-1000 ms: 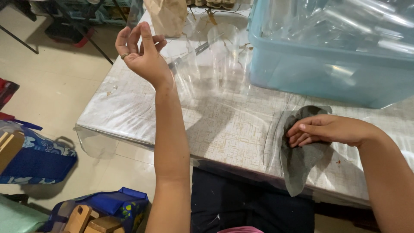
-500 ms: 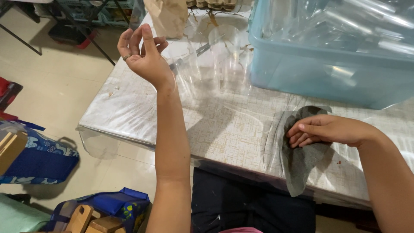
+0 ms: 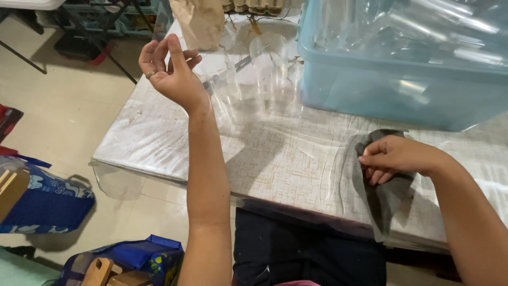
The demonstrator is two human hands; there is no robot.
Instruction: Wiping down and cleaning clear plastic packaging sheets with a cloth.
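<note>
My left hand (image 3: 172,74) is raised over the table's left part, with a ring on one finger. Thumb and fingers pinch what looks like the upper edge of a large clear plastic sheet (image 3: 119,182). The sheet's lower corner curls past the table's front edge. My right hand (image 3: 394,156) rests at the right with its fingers curled on a dark grey cloth (image 3: 386,198). It presses the cloth down on the table (image 3: 275,159), and the cloth's lower end hangs over the front edge.
A big light-blue plastic bin (image 3: 402,90) full of clear plastic pieces fills the back right. Clear plastic cylinders (image 3: 270,69) and a brown paper bag (image 3: 198,21) stand behind my left hand. Blue bags (image 3: 47,204) lie on the floor at the left.
The fingers of my left hand have drawn closer together and the hand has barely shifted. My right hand stays on the cloth.
</note>
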